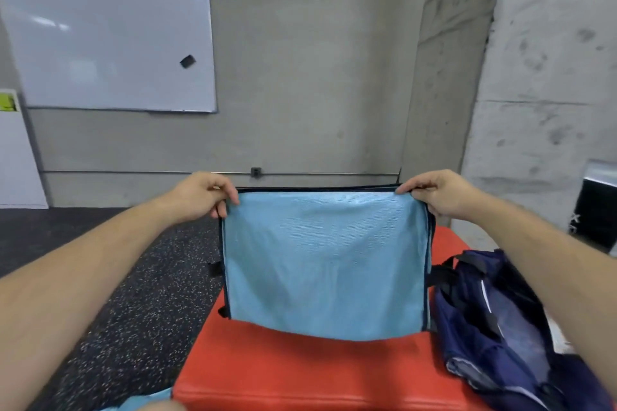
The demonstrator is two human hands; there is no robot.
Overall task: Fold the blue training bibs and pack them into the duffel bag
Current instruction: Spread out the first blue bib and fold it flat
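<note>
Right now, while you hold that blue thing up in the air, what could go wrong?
The light blue mesh bib hangs from only its top corners, pinched by the left hand and right hand, so a corner may slip and undo the fold. The navy fabric duffel bag slumps at the red padded bench's right edge, so pushing the bib in might shove it off.

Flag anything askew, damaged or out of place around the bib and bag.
Nothing stands out. The bib hangs level, pinched at its top corners by the left hand and right hand above the red pad. The bag lies open beside it. A scrap of blue cloth shows at the bottom edge.
</note>
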